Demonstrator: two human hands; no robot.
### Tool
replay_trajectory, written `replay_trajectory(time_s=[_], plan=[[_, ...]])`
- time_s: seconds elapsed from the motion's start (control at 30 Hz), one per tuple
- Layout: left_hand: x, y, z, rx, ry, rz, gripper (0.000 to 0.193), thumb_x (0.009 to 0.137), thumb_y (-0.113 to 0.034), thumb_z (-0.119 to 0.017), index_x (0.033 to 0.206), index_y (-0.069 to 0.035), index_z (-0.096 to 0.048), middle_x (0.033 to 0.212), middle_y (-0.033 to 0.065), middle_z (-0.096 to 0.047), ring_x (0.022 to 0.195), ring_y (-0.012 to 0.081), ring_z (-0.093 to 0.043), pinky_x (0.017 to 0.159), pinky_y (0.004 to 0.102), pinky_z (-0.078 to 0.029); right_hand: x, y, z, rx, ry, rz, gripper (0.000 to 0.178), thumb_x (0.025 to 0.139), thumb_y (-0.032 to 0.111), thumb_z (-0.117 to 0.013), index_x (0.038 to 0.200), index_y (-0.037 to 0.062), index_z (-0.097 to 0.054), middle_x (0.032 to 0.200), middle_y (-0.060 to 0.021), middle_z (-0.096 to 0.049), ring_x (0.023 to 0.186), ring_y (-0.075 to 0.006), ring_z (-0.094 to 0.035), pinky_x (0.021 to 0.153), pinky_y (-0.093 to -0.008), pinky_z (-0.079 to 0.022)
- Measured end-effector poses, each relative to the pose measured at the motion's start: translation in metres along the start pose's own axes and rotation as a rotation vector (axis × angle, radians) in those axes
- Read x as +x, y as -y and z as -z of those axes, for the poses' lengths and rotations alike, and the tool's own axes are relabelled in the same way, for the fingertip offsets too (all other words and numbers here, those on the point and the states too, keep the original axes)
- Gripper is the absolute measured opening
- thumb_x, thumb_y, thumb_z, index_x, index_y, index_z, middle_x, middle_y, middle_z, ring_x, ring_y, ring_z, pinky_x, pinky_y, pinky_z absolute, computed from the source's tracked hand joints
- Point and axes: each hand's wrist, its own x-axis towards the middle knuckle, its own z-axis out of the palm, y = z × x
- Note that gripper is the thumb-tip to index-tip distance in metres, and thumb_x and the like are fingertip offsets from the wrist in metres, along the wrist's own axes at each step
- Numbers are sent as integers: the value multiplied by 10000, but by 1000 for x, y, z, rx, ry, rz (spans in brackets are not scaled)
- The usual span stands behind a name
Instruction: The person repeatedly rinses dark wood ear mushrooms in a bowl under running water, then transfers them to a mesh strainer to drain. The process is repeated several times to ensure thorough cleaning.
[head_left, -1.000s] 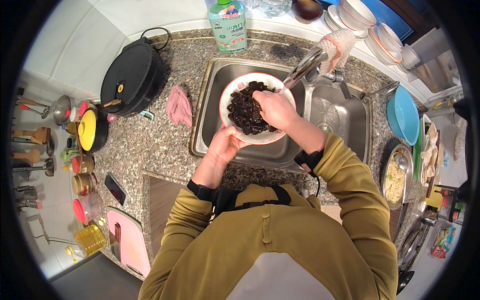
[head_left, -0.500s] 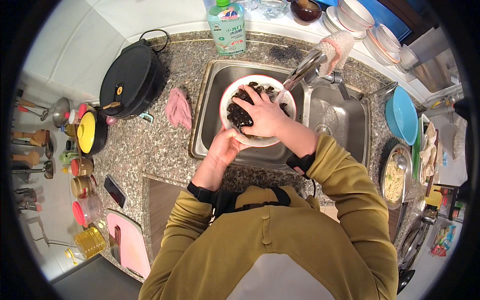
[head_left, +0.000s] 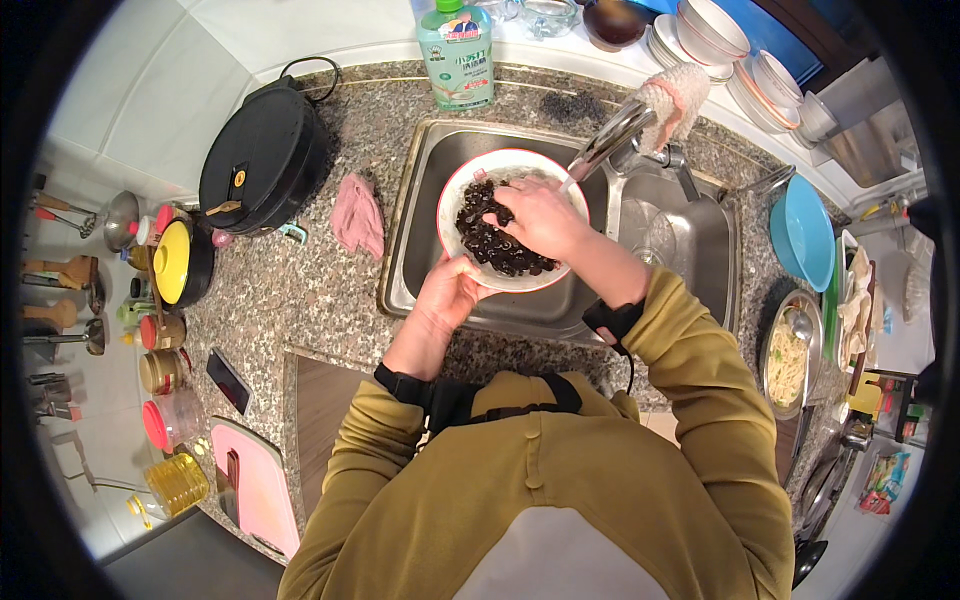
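Note:
A white bowl with a red rim is held over the left basin of the steel sink. In it lie dark, wet pieces that look like wood ear mushrooms, in water. My left hand grips the bowl's near left edge, fingers underneath and thumb along the side. Inside the bowl, my right hand has its fingers curled into the mushrooms at the right side; its fingertips are partly hidden. Water runs from the faucet into the bowl beside my right hand.
Left of the sink lie a pink cloth, a black electric pan and a phone. A green detergent bottle stands behind it. On the right are a blue basin and a metal dish of pale shreds.
My right hand has moved right across the bowl and its spread fingers have curled in, uncovering more of the mushrooms. My left hand keeps its hold on the bowl.

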Motion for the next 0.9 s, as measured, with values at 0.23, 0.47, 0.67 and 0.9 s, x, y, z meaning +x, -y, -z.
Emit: replay_trajectory(time_s=[0.23, 0.47, 0.67, 0.9], plan=[[-1, -4, 0, -31, -14, -18, 458, 769, 7, -518, 1222, -61, -493, 1046, 97, -645, 909, 258, -676, 854, 473, -569, -24, -6, 10, -48, -31, -1, 830, 713, 519, -746, 1387, 142, -443, 1460, -208, -336, 1307, -441, -382, 1041, -605, -333], [0, -3, 3, -41, 4, -37, 516, 743, 24, -534, 1250, -54, -481, 1082, 122, -638, 911, 272, -673, 872, 467, -567, -22, 4, -10, -29, -59, -86, 836, 730, 112, -736, 1463, 138, -334, 1319, -217, -454, 1133, -389, -549, 918, -448, -486], [1, -3, 6, -26, 22, -23, 572, 737, 21, -522, 1301, -32, -444, 1148, 141, -620, 995, 298, -661, 900, 478, -559, -11, 0, -18, 28, -19, -120, 542, 762, 35, -650, 1283, 104, -517, 1087, -175, -591, 939, -366, -632, 790, -461, -531], [2, -1, 7, -13, 41, -8, 638, 718, 33, -495, 1343, -44, -398, 1218, 159, -589, 1053, 324, -645, 899, 500, -562, 0, 14, -2, 60, -87, -98, 361, 910, 409, -591, 898, 49, -615, 965, -143, -616, 892, -336, -637, 730, -454, -512]])
